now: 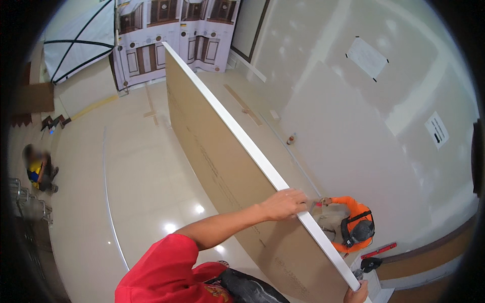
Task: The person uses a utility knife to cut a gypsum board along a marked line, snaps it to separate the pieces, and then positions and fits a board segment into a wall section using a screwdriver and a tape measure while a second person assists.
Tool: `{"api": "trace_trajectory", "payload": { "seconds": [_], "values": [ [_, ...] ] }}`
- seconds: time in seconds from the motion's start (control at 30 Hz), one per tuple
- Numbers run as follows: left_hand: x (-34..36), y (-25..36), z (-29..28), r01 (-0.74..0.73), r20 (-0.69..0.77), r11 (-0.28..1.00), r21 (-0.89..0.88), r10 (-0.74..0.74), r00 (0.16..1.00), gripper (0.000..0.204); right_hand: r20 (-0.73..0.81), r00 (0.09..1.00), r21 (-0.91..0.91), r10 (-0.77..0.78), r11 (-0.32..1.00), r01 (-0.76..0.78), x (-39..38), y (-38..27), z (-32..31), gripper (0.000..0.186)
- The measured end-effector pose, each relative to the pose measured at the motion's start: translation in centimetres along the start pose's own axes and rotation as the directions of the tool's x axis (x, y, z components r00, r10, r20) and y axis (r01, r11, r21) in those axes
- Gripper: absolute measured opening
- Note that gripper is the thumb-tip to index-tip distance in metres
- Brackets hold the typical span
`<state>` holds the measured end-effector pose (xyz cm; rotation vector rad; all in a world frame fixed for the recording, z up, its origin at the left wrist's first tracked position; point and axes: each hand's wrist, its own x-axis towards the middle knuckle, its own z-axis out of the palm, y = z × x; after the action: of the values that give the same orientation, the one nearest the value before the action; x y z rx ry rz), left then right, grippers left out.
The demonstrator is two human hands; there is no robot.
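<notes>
At lower right, your right hand (356, 293) clasps the near corner of a panel (222, 166), which stands on edge and runs toward upper centre-left. Mid-frame, your left hand (284, 203) curls its fingers over the white top edge (238, 129); if it slips, the panel could tip onto the worker in orange (362, 217). Glossy floor (146, 187) spreads left, a patched wall (343, 121) rises right, a printed banner (209, 50) hangs at top.
</notes>
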<state>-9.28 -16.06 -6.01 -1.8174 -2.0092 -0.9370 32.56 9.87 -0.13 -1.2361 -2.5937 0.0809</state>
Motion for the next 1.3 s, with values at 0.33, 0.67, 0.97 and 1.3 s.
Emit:
{"api": "trace_trajectory", "payload": {
  "seconds": [0.33, 0.67, 0.97, 1.3],
  "values": [
    [-1.5, -5.6, -4.3, -0.034, 0.046, 0.999, 0.026, 0.032, 0.998, 0.047, -0.299, 0.948, -0.031, -0.111, 0.994, 0.107, 0.5, 3.4, 4.8, 0.027],
    [-4.1, -9.8, -7.6, 0.184, -0.126, 0.963, 0.195, -0.161, 0.979, 0.048, -0.211, 0.977, 0.002, -0.032, 0.999, 0.033, 0.8, 1.7, 4.2, 0.028],
    [-3.4, -9.1, -6.5, 0.314, -0.169, 0.933, 0.174, -0.286, 0.943, 0.042, -0.248, 0.965, 0.037, -0.085, 0.995, 0.097, 0.8, 3.3, 4.9, 0.032],
    [-2.9, -8.4, -7.3, 0.328, -0.178, 0.915, 0.236, -0.291, 0.94, 0.034, -0.189, 0.966, -0.112, -0.174, 0.981, 0.155, 0.4, 2.2, 2.7, 0.02]
  ]
}}
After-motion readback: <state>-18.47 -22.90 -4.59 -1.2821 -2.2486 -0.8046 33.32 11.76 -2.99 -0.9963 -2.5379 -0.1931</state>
